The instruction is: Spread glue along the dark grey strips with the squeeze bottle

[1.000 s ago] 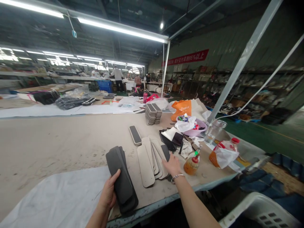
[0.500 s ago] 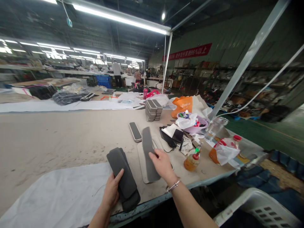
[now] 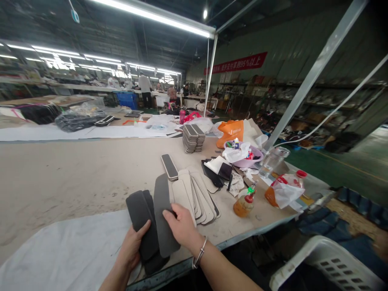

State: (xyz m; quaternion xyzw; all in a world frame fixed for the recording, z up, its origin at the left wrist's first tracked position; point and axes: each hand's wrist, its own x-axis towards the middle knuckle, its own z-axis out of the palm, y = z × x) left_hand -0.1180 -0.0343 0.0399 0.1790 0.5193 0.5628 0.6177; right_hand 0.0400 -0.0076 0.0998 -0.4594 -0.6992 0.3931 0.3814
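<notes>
My left hand [image 3: 133, 242] grips a small bundle of dark grey rounded strips [image 3: 141, 218], its thumb lying across the top one. Between the thumb and fingers of my right hand [image 3: 182, 226] is a single grey strip [image 3: 165, 214], held against the right side of the bundle. Just beyond my right hand, cream-coloured rounded pieces [image 3: 184, 190] lie fanned out on the table. Past them sits a short pile of cream-edged pieces with grey strips on top [image 3: 169, 166].
Taller stacks of such pieces [image 3: 193, 139] stand farther back. To the right are a purple basin [image 3: 248, 162], an orange bag [image 3: 230, 132], a bottle of amber liquid [image 3: 243, 205] and a clear jar [image 3: 274, 161]. White cloth [image 3: 69, 250] covers the near left.
My right hand has carried the grey strip leftward, from over the cream pieces to beside the bundle. My left hand keeps its hold. The camera view has shifted slightly.
</notes>
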